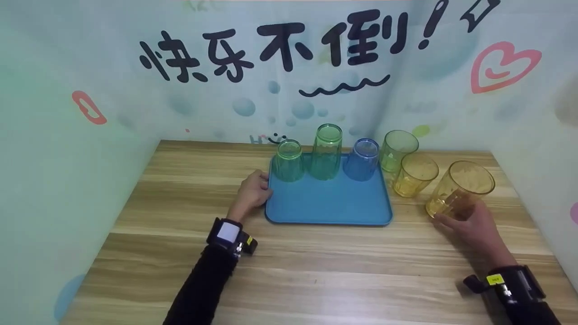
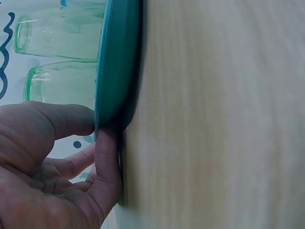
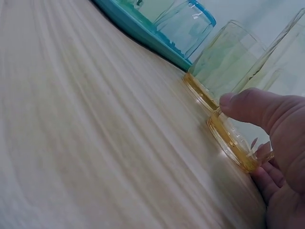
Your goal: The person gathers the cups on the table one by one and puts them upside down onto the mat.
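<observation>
My left hand [image 1: 251,192] pinches the left rim of a blue tray [image 1: 329,203]; in the left wrist view the thumb lies over the rim and a finger [image 2: 108,162] is under it. Upside down along the tray's back stand a short green glass [image 1: 289,162], a tall green glass [image 1: 326,153] and a blue glass [image 1: 361,160]. Off to the right my right hand [image 1: 474,230] grips the lower part of a large amber glass [image 1: 472,178], which stands upright on the table. Its far fingers are partly seen through the glass.
Between the tray and the large amber glass stand a smaller amber glass [image 1: 416,176] and a green glass [image 1: 399,151], both upright. The wooden table [image 1: 316,271] meets a printed cloth backdrop [image 1: 203,113] behind and at both sides.
</observation>
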The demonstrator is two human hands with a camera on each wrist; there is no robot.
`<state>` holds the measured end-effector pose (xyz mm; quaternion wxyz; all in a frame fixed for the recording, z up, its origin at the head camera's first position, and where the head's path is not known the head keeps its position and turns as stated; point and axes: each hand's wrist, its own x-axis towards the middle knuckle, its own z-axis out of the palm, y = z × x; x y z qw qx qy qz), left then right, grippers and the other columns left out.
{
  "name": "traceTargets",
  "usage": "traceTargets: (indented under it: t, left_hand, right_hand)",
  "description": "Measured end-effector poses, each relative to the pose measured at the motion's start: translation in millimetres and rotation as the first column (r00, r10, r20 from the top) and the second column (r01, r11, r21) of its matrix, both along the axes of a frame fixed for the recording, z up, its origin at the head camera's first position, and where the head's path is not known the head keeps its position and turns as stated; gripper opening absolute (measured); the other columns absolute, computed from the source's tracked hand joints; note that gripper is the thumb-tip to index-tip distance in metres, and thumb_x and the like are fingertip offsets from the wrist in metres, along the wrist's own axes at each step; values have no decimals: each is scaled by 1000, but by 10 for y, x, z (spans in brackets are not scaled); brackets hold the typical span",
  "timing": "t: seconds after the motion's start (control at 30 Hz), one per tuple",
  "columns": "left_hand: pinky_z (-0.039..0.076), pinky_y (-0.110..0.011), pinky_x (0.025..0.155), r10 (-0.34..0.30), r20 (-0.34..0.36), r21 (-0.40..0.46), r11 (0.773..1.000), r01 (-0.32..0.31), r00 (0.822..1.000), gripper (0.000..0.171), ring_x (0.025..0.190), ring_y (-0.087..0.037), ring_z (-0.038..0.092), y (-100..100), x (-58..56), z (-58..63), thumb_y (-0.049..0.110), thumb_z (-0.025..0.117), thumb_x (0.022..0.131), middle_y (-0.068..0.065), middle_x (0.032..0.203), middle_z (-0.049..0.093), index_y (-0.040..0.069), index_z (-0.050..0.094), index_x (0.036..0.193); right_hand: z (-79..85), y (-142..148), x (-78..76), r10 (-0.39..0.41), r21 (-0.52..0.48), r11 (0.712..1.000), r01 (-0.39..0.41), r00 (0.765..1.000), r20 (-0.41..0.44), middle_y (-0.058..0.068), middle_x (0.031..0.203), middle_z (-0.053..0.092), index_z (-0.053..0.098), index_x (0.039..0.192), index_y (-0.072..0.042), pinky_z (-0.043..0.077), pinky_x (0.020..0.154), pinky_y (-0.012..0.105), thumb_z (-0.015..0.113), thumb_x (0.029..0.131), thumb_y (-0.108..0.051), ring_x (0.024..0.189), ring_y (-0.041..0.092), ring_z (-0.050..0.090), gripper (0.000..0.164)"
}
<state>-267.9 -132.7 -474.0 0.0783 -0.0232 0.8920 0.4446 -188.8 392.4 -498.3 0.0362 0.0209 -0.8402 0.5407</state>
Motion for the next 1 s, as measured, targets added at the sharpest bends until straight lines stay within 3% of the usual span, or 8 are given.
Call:
traceTargets:
  t: [0.07, 0.27, 0.3, 0.5, 0.6, 0.7, 0.87, 1.0]
  left_hand:
    - [52, -42, 91, 2, 10, -8, 1000, -2, 1000, 41, 109, -33, 62, 5, -4, 7, -1, 63, 92, -22, 117, 66, -4, 53, 131]
    - [52, -40, 87, 1, 30, -14, 1000, -1, 1000, 41, 104, -31, 61, 18, -9, 18, 0, 63, 93, -21, 114, 65, -4, 52, 133]
    - [52, -40, 86, 1, 29, -13, 1000, -1, 1000, 41, 103, -30, 61, 16, -9, 17, 0, 63, 93, -20, 113, 66, -4, 52, 132]
    - [52, -39, 83, 1, 18, -24, 1000, 0, 1000, 41, 98, -29, 60, -7, 1, 4, 0, 63, 93, -18, 107, 65, -4, 52, 133]
    - [52, -39, 85, -5, 25, -26, 1000, 6, 1000, 41, 100, -30, 60, -8, 8, 9, 1, 63, 94, -19, 109, 64, -4, 51, 133]
    - [52, -40, 87, -9, 30, -24, 1000, 9, 1000, 41, 103, -30, 60, -4, 11, 21, 1, 62, 95, -20, 113, 64, -3, 51, 134]
    - [51, -41, 89, -16, -9, -29, 999, 16, 1000, 40, 106, -32, 62, -9, 9, 18, 0, 63, 92, -21, 115, 66, -4, 53, 130]
    - [51, -42, 90, -23, -25, -28, 999, 22, 999, 40, 107, -32, 62, -13, 7, 11, -1, 62, 90, -21, 115, 66, -5, 53, 129]
  right_hand:
    - [3, 13, -1, 0, 21, 1000, 0, 1000, -7, 22, 118, 60, 44, 144, -4, 51, 83, 24, 83, 86, -15, 100, 27, 59, 71]
    - [23, 18, 4, 8, 83, 997, -4, 999, -44, 21, 107, 63, 56, 123, 3, 52, 77, 26, 84, 85, -15, 91, 26, 61, 51]
    - [21, 6, 6, 1, 45, 999, 1, 1000, -29, 21, 108, 63, 57, 119, 2, 52, 77, 27, 84, 84, -14, 92, 28, 61, 47]
    - [-12, -51, 42, -36, -163, 986, 43, 998, 42, 23, 121, 54, 50, 129, 0, 53, 82, 28, 85, 83, -11, 104, 32, 56, 59]
    - [-23, -61, 57, -43, -187, 981, 52, 998, 53, 24, 122, 54, 50, 130, -1, 54, 82, 29, 85, 83, -11, 105, 33, 56, 60]
    - [-22, -58, 66, -48, -183, 982, 55, 998, 43, 24, 122, 55, 50, 130, 0, 53, 83, 27, 85, 83, -9, 105, 31, 56, 59]
    - [-9, -42, 68, -63, -64, 996, 62, 998, -10, 21, 116, 58, 53, 126, 2, 51, 81, 24, 85, 84, -14, 99, 26, 58, 55]
    - [-1, -43, 75, -72, -82, 994, 73, 997, 15, 22, 116, 55, 53, 126, 1, 51, 79, 25, 85, 84, -17, 99, 29, 57, 55]
